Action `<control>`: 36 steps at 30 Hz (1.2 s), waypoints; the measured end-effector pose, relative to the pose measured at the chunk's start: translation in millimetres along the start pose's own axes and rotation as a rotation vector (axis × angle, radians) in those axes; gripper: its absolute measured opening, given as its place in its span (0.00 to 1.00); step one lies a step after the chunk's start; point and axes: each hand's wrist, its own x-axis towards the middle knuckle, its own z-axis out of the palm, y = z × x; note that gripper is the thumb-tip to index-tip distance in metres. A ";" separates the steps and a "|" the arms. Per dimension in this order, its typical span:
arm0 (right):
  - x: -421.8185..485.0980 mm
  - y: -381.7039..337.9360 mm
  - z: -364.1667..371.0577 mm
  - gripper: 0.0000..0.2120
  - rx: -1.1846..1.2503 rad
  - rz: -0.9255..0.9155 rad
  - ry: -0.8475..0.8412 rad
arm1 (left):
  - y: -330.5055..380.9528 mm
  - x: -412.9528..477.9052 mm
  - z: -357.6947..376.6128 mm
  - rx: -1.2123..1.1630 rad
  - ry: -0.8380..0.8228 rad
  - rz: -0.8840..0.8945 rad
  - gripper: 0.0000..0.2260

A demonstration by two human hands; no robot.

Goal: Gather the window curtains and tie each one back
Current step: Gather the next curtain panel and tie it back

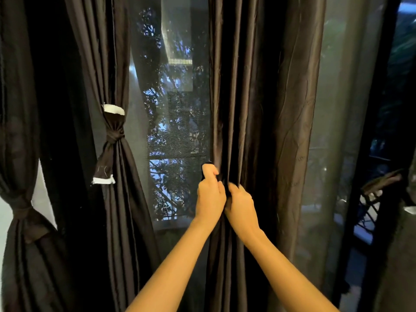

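pinching curtain (258, 109) edge with left hand (210, 197) | gripping folds alongside with right hand (242, 203) | hanging vertical | ungathered width rightward — nearer right

Mesh insect screen (180, 104) over glass, leafy trees (177, 140) beyond, white wall (44, 199) far left, dark lattice (369, 210) lower right

window (171, 122) at centre, fitted with a fine mesh screen; tree foliage (180, 140) and patches of blue sky visible beyond it. white wall (42, 199) exposed at far left; dark upright frame (378, 109) at right, with a metal lattice railing (369, 212) low beside it. interior dim, with the brightest light coming through the glass.
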 end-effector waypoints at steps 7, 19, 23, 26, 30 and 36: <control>-3.3 3.7 9.7 0.15 0.055 -0.033 -0.004 | -12.6 -1.4 10.3 -0.068 0.029 -0.068 0.09; -0.8 15.6 6.6 0.12 0.088 -0.068 -0.053 | -3.5 8.9 24.0 0.009 0.034 -0.119 0.09; 1.2 21.4 2.6 0.09 0.209 -0.077 -0.057 | 6.3 8.9 26.8 0.049 -0.052 -0.148 0.09; 2.2 26.0 2.8 0.07 0.150 -0.124 -0.061 | 10.0 9.6 29.2 -0.001 -0.077 -0.210 0.08; 0.5 27.0 2.8 0.10 0.135 -0.149 -0.071 | 14.1 5.6 31.3 -0.036 -0.045 -0.163 0.14; -7.4 33.1 -4.3 0.06 0.083 -0.137 -0.094 | 12.6 -2.2 36.0 0.028 0.061 -0.131 0.16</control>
